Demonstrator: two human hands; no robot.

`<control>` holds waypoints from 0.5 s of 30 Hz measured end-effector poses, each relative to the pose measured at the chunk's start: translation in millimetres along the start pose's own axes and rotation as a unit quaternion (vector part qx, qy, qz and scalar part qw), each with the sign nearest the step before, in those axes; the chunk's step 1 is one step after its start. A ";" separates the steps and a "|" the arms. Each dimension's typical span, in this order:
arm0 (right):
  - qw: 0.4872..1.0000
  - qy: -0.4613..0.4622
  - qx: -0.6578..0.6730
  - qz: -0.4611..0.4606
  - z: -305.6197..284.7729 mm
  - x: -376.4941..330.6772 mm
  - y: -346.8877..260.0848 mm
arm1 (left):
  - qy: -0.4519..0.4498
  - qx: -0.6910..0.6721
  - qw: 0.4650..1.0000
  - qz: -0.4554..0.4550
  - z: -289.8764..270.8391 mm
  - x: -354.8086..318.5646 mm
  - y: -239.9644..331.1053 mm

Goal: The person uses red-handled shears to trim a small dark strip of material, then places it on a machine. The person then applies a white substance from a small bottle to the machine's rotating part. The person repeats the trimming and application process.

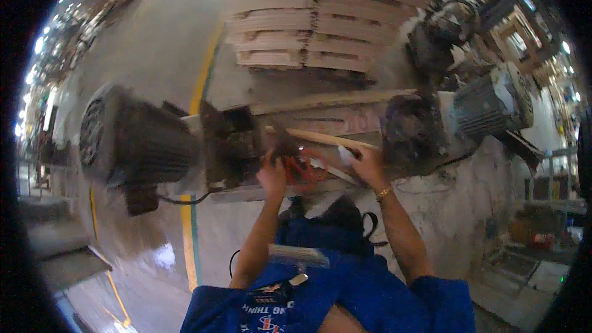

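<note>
- Head view: a red-handled tool point(303, 168) sits at picture centre on the bed of a grimy machine point(246, 148), between the person's two hands.
- Left hand point(272, 176), at about 9 o'clock of the red handles, is raised with fingers curled against them; how firm the hold is cannot be told.
- Right hand point(365, 163), at 3 o'clock of the tool, is closed around a small pale object point(345, 154) and touches a thin wooden stick point(330, 139) that runs slantwise toward 10 o'clock.
- Both bare forearms rise from the lower edge, nearly straight; one gold bracelet point(384, 193) circles the right wrist.
- Two blue sleeves point(370, 290) show at 6 o'clock.
- Three electric motors are visible: one large dark one point(132, 142) at 9 o'clock, one ribbed grey one point(493, 102) at 2 o'clock, one smaller dark one point(438, 37) at 1 o'clock.
- One stack of pale wooden boards point(320, 15) fills 12 o'clock.
- One yellow floor line point(200, 86) runs from 11 o'clock down to 7 o'clock.
</note>
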State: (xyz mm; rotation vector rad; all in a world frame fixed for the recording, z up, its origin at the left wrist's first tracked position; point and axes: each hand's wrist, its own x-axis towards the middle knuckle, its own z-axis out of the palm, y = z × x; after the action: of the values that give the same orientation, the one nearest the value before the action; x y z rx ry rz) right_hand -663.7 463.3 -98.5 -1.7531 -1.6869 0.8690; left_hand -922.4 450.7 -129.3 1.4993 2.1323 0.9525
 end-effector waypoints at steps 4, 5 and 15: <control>0.995 0.009 0.098 -0.008 -17.5 -13.2 -54.0 | 0.067 -0.116 0.989 0.068 -17.5 -23.5 42.5; 0.978 -0.060 0.200 0.029 -14.2 -15.7 -59.6 | 0.091 -0.093 0.983 0.130 -23.6 -29.8 56.2; 0.936 -0.232 0.260 0.043 -37.4 -10.1 -75.4 | -0.037 -0.173 0.959 0.222 -36.1 -38.2 123.4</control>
State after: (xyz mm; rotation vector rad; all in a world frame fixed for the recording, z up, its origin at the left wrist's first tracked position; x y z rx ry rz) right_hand -683.3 459.6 -16.1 -1.3252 -1.4556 1.6974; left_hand -847.3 429.6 -20.2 1.8205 1.4976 1.3140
